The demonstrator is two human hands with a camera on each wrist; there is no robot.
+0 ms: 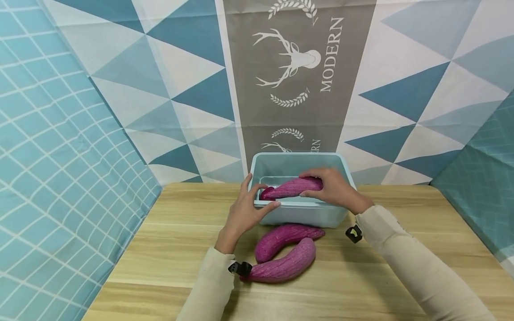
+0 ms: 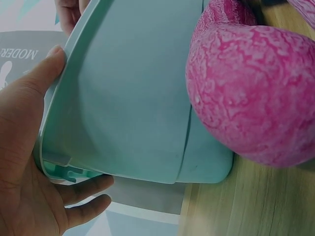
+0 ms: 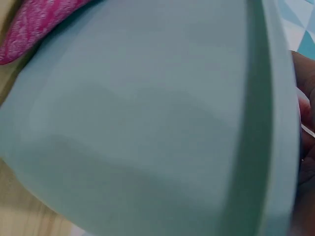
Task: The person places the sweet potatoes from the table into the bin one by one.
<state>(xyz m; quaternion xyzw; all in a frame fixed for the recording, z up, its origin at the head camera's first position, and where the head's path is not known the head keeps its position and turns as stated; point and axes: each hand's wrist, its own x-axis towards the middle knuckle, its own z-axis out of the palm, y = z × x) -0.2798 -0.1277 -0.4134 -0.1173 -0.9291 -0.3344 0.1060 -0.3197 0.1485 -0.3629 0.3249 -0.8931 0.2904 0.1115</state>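
Observation:
A light blue plastic bin [image 1: 305, 217] stands at the table's back edge. Inside it lies a long purple eggplant [image 1: 291, 187], its darker cap end at the left; my right hand [image 1: 335, 189] grips the thicker right end. My left hand [image 1: 242, 214] holds the bin's front left corner, thumb on the front rim and fingers around the side. In the left wrist view that thumb presses the rim of the bin [image 2: 128, 93]. The bin wall hides most of my right hand [image 3: 307, 167] in the right wrist view.
Two more curved eggplants lie on the wooden table [image 1: 184, 258] before the bin: a darker one [image 1: 277, 240] close to its front and a paler one [image 1: 287, 266] nearer me. A patterned cloth wall [image 1: 192, 89] rises right behind the bin.

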